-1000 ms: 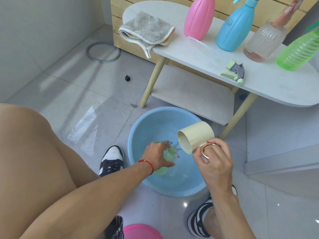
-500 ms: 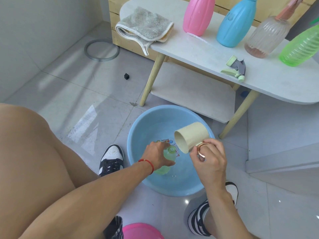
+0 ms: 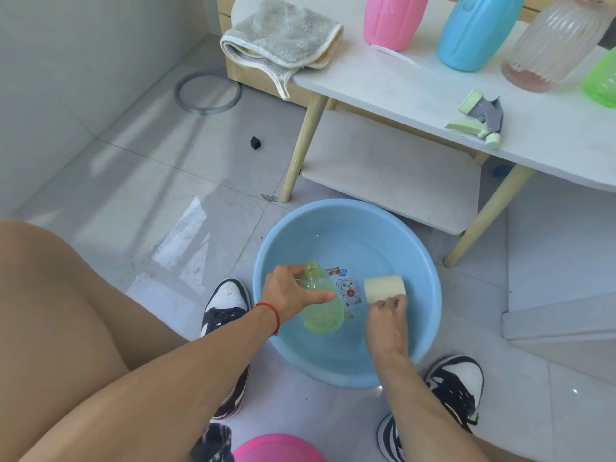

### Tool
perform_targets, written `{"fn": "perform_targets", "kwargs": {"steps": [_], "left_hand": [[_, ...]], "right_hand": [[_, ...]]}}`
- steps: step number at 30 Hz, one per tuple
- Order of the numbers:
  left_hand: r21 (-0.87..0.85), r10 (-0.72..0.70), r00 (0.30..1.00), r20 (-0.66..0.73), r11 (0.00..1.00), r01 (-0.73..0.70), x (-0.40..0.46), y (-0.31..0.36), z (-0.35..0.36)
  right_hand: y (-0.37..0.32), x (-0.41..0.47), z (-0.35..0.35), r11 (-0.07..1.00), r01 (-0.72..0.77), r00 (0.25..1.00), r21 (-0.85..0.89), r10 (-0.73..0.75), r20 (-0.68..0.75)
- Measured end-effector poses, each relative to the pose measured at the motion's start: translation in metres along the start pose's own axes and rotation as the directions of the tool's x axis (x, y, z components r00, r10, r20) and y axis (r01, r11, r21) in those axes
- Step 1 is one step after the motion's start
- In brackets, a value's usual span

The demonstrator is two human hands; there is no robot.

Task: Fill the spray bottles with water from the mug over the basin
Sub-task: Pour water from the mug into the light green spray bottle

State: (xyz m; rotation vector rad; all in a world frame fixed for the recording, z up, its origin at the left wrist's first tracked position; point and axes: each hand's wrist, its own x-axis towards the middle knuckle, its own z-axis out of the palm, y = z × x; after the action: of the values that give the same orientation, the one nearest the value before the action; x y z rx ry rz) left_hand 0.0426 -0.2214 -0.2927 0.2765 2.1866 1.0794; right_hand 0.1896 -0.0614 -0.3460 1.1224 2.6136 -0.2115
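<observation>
Hands hold green bottle [image 3: 321, 306] and mug [image 3: 384, 288] (over basin [image 3: 336, 225]).

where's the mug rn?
In the head view, the cream mug is low inside the blue basin, right of centre, gripped by the right hand, just right of the green bottle that the left hand holds.

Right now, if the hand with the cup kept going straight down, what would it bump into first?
Probably the water in the blue basin. The right hand holds the mug low inside it, with nothing visible beneath; depth is hard to judge.
</observation>
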Motion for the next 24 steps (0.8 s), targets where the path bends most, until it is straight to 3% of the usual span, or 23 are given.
{"fn": "perform_targets", "kwargs": {"steps": [3, 6, 8, 10, 12, 14, 15, 18, 24], "left_hand": [[-0.004, -0.006, 1.0, -0.008, 1.0, 0.006, 0.001, 0.0, -0.007], [-0.01, -0.009, 0.999, -0.032, 1.0, 0.008, 0.0, 0.006, -0.014], [0.007, 0.0, 0.999, -0.052, 1.0, 0.001, 0.002, 0.006, -0.019], [0.034, 0.016, 0.998, -0.06, 0.999, -0.013, 0.001, 0.007, -0.023], [0.054, 0.055, 0.997, -0.055, 0.997, -0.052, -0.001, 0.008, -0.024], [0.053, 0.109, 0.992, -0.062, 0.993, -0.106, -0.004, 0.01, -0.024], [0.052, 0.122, 0.99, -0.07, 0.992, -0.119, -0.006, 0.011, -0.024], [0.062, 0.138, 0.987, -0.087, 0.989, -0.133, -0.007, 0.015, -0.021], [0.165, 0.24, 0.97, -0.025, 0.958, -0.233, -0.011, 0.021, -0.012]], "right_hand": [[0.003, 0.008, 0.023, 0.963, 0.005, 0.996, 0.271, -0.028, 0.084], [-0.006, 0.007, 0.02, 0.871, 0.134, 0.98, 0.473, -0.187, 0.067], [-0.013, 0.005, 0.009, 0.752, 0.051, 0.995, 0.657, -0.094, 0.03], [-0.013, 0.009, -0.002, 0.57, -0.145, 0.989, 0.809, 0.05, 0.142], [-0.007, 0.012, -0.01, 0.277, -0.334, 0.942, 0.901, 0.123, 0.311], [-0.002, 0.008, -0.022, 0.025, -0.379, 0.919, 0.925, 0.126, 0.373], [0.0, 0.006, -0.028, -0.035, -0.363, 0.923, 0.931, 0.121, 0.364], [0.006, -0.003, -0.047, -0.044, -0.293, 0.95, 0.955, 0.103, 0.296], [0.011, -0.018, -0.095, 0.176, -0.09, 0.984, 0.98, 0.168, 0.06]]}}
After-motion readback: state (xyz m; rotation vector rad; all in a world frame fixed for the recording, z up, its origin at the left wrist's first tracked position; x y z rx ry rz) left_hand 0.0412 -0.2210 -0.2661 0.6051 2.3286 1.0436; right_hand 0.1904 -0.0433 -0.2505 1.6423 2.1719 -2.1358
